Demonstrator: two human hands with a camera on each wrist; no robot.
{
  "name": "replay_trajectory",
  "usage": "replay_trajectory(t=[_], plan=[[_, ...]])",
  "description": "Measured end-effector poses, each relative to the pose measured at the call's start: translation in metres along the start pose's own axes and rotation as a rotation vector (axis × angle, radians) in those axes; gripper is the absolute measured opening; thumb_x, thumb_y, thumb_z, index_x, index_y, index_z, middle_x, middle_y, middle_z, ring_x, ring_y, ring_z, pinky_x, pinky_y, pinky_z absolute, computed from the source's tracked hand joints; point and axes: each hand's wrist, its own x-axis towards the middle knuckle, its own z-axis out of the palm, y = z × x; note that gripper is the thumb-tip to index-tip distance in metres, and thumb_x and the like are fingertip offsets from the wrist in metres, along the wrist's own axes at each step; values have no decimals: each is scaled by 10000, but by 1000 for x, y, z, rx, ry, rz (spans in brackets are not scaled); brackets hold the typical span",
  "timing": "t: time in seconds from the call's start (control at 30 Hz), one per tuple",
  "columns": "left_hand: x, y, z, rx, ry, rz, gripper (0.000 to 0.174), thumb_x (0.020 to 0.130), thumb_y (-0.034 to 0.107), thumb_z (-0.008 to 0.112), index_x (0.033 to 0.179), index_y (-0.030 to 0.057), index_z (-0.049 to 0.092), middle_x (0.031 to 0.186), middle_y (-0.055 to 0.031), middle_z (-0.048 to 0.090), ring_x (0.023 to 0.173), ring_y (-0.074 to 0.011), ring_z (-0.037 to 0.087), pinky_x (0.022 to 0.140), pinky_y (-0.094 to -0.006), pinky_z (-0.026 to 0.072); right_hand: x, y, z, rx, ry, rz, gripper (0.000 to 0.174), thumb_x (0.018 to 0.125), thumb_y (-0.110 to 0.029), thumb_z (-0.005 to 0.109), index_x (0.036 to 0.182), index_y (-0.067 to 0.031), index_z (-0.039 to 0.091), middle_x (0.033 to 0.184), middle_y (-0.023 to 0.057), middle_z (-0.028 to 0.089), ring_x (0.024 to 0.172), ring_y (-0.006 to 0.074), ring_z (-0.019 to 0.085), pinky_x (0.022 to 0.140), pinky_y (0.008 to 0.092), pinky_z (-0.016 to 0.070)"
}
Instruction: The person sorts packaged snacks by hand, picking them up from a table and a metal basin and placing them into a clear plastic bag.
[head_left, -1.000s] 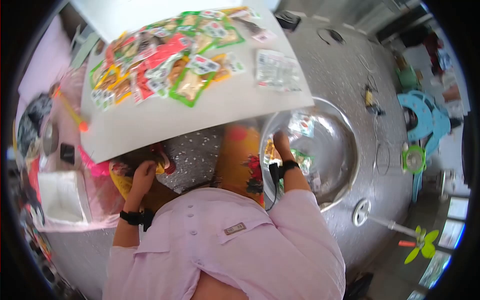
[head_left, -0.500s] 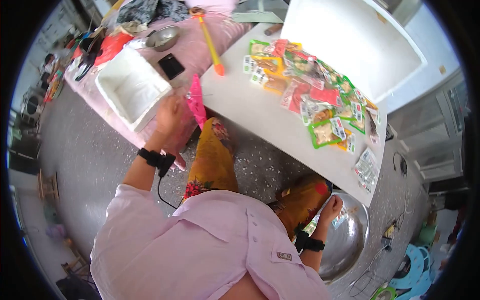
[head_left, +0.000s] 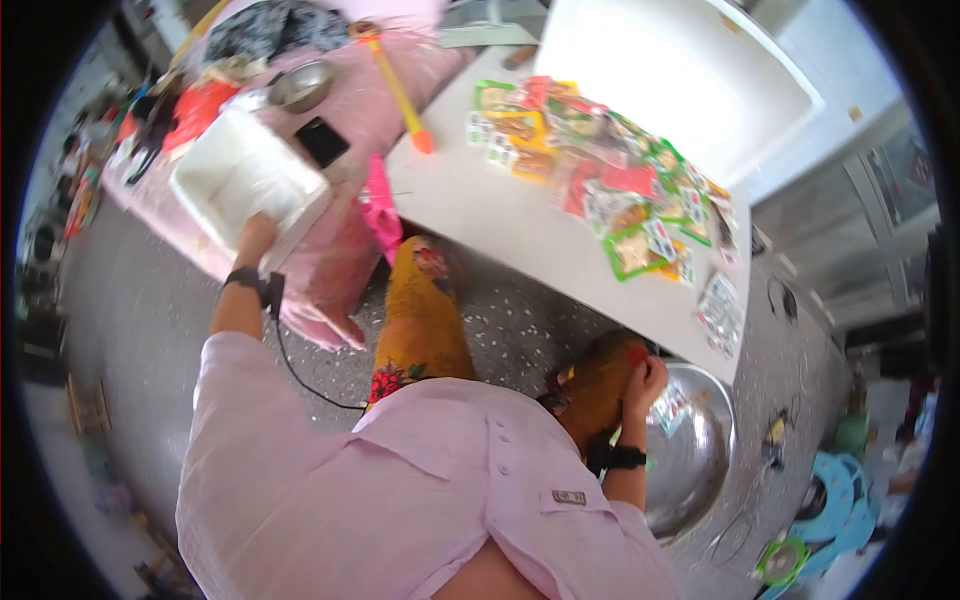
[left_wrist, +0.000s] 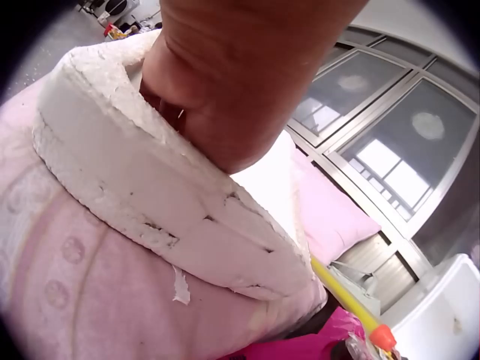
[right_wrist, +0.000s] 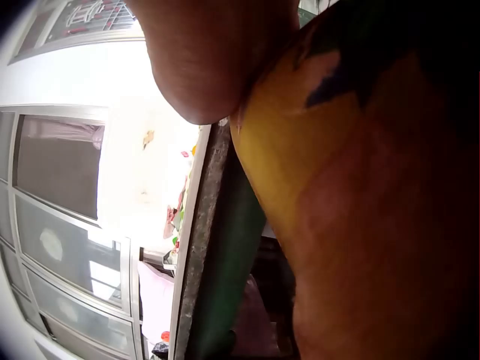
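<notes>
My left hand reaches over the near wall of a white foam box that sits on a pink-covered surface. In the left wrist view, the wrist lies across the chipped rim of the box and its wall hides the fingers. Something clear like plastic film shows inside the box, close by the fingertips; I cannot tell whether the fingers hold it. My right hand rests on the right knee in patterned yellow trousers, its fingers loosely curled, next to a large metal basin.
Several colourful food packets lie on a white table, with a silvery packet near its right corner. Beside the foam box are a black phone, a metal bowl and a yellow stick with an orange tip. A pink bag hangs at the table edge.
The head view has turned left. My left hand has moved from beside the lap into the foam box. My right hand has left the basin and come onto the knee.
</notes>
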Motion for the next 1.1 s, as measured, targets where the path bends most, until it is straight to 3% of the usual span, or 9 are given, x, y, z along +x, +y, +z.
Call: replay_trajectory(t=[0.17, 0.27, 0.47, 0.57, 0.7, 0.77, 0.93, 1.0, 1.1], plan=[[-8, 5, -6, -209, 125, 128, 356, 706, 271, 476, 827, -57, 544, 817, -250, 551, 789, -382, 529, 693, -405, 412, 5, -7, 0, -20, 61, -20, 120, 666, -24, 521, 786, -11, 523, 829, 150, 536, 812, 311, 493, 748, 379, 391], [-4, 4, -8, -160, -38, 91, 356, 698, 279, 490, 835, -43, 549, 814, -235, 556, 784, -361, 532, 690, -388, 406, 7, -13, -2, -21, 74, -8, 103, 660, -30, 528, 762, -16, 522, 818, 146, 539, 802, 310, 493, 735, 381, 391], [13, -10, 6, -177, -25, 66, 298, 737, 241, 443, 846, -17, 546, 817, -215, 561, 790, -357, 527, 696, -393, 403, 6, -9, -2, -19, 76, 11, 96, 656, -38, 534, 751, -27, 526, 818, 139, 541, 801, 308, 492, 736, 385, 386], [25, -31, 15, -236, 103, 103, 268, 768, 220, 410, 798, -14, 537, 798, -220, 553, 785, -372, 518, 689, -412, 397, 7, -11, -2, -19, 75, -2, 104, 657, -35, 533, 760, -26, 525, 823, 140, 539, 800, 309, 491, 734, 382, 387], [34, -38, -2, -78, 293, 139, 274, 798, 222, 389, 773, -12, 527, 787, -229, 539, 775, -387, 507, 680, -425, 390, 6, -6, 0, 7, 64, -12, 118, 656, -25, 529, 774, -23, 524, 829, 138, 539, 804, 308, 491, 735, 377, 388], [18, -9, -32, -63, 381, 81, 272, 804, 223, 389, 771, -11, 524, 780, -233, 534, 767, -389, 506, 670, -424, 390, 6, -5, 0, 35, 68, 8, 109, 664, -24, 526, 772, -19, 522, 828, 139, 539, 795, 304, 496, 730, 373, 391], [-32, 94, -94, -300, 394, 234, 232, 805, 193, 415, 775, -11, 521, 772, -206, 541, 750, -363, 512, 651, -389, 398, 15, -15, -3, 210, 44, 164, 98, 705, -33, 521, 800, -9, 525, 810, 131, 538, 756, 267, 512, 695, 331, 408], [-56, 140, -97, -406, 325, 342, 202, 801, 169, 426, 788, -7, 524, 779, -189, 543, 740, -345, 514, 654, -371, 399, 26, -39, -2, 299, 33, 147, 97, 727, -40, 522, 817, -4, 526, 789, 118, 541, 719, 231, 522, 659, 297, 419], [-77, 191, -72, -435, 207, 547, 149, 788, 130, 440, 795, 1, 516, 768, -173, 537, 723, -330, 511, 652, -356, 398, 48, -107, -14, 349, -158, 231, 105, 745, -54, 530, 840, -9, 529, 757, 84, 544, 676, 164, 521, 619, 255, 422]])
